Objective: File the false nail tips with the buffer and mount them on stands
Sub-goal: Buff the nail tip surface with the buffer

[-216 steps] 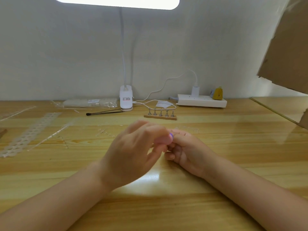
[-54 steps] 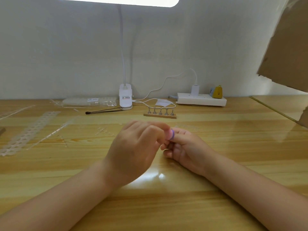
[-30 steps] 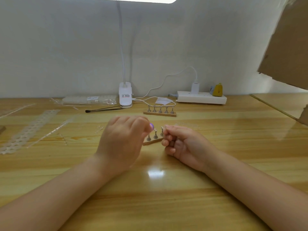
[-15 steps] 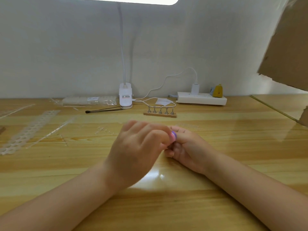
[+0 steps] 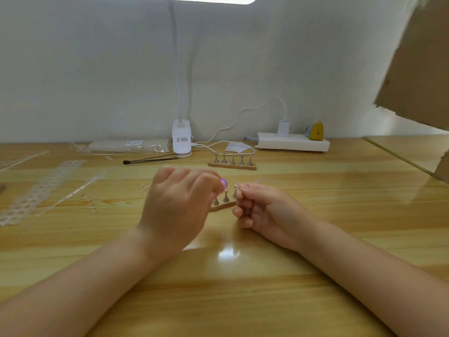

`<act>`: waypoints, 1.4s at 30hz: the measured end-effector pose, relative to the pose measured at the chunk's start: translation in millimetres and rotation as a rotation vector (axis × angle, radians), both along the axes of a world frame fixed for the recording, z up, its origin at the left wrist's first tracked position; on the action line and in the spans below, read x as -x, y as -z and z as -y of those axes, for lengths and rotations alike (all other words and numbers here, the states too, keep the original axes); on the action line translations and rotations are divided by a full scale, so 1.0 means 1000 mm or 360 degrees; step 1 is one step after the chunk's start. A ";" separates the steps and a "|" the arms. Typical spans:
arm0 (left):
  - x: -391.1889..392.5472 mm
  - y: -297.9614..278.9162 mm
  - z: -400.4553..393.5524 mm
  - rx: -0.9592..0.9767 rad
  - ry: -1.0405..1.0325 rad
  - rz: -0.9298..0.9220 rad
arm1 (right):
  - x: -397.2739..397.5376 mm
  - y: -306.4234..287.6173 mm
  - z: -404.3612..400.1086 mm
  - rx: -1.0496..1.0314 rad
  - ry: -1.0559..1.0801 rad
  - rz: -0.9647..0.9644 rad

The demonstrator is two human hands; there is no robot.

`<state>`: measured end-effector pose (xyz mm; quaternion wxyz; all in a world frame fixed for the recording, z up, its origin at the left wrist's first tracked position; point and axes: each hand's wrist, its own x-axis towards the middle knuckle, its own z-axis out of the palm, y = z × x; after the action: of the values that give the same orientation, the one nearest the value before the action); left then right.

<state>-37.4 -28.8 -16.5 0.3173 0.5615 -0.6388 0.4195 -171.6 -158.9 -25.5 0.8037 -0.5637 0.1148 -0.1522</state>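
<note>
1. The false nail tip itself I cannot make out; whatever I am filing is hidden inside my right hand [image 5: 261, 210], whose grip is curled tight with fingertips pinched together at the top.
2. My left hand [image 5: 179, 203] has its grip closed round the small pink-and-purple buffer [image 5: 223, 184], which peeks out at my fingertips, just beside the right hand's pinch.
3. Between my hands stands a small wooden base with grey metal stands [image 5: 224, 201], tilted; its visible stands look bare.
4. Farther back on the pale wooden worktop [image 5: 243, 288], a second wooden row of five metal stands [image 5: 232, 162] also looks bare.
5. I judge the task early: filing under way, no tip visibly mounted, every stand left to fill.
</note>
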 end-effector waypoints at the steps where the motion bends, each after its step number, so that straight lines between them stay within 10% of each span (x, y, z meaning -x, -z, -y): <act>1: -0.003 -0.001 -0.001 0.0021 -0.0013 -0.0017 | 0.000 0.000 -0.001 -0.0004 0.0014 -0.0005; 16: 0.016 0.002 0.005 0.0096 0.0264 0.0463 | 0.000 -0.004 -0.002 0.0131 -0.0071 -0.0058; 42: -0.002 -0.006 -0.003 0.0050 0.0106 0.0074 | -0.001 -0.004 -0.001 -0.0071 0.0042 -0.0039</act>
<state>-35.6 -25.9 -10.2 0.3249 0.5250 -0.6576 0.4318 -170.5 -158.0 -21.9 0.8126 -0.5458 0.1354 -0.1534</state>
